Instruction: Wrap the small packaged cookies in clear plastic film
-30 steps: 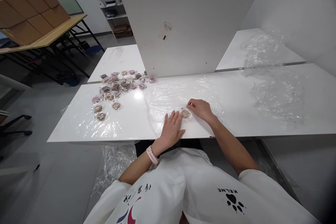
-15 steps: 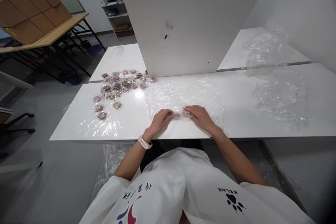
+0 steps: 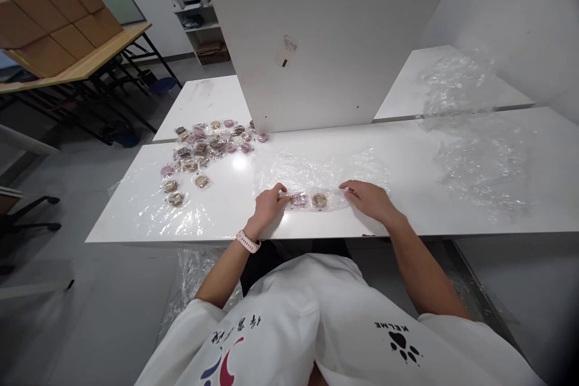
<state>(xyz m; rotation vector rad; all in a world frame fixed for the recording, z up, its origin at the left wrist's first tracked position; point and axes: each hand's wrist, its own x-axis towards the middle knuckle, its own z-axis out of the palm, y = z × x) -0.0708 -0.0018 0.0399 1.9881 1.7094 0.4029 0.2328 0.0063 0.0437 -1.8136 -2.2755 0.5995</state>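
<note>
Fingers (image 3: 281, 187) on folded film (image 3: 332, 199), long axis left-to-right

I get a bright picture on my feed: a round glare burns on the white table (image 3: 411, 172), the plastic sheet (image 3: 294, 163) glitters, the floor (image 3: 113, 301) looks dimmer, and wide-angle distortion stretches the edges (my right-hand corners darken).

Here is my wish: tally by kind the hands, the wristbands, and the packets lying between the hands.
Hands: 2 (left hand, right hand)
Wristband: 1
Packets between the hands: 2 (pinkish packet, tan packet)
Total: 5
</note>
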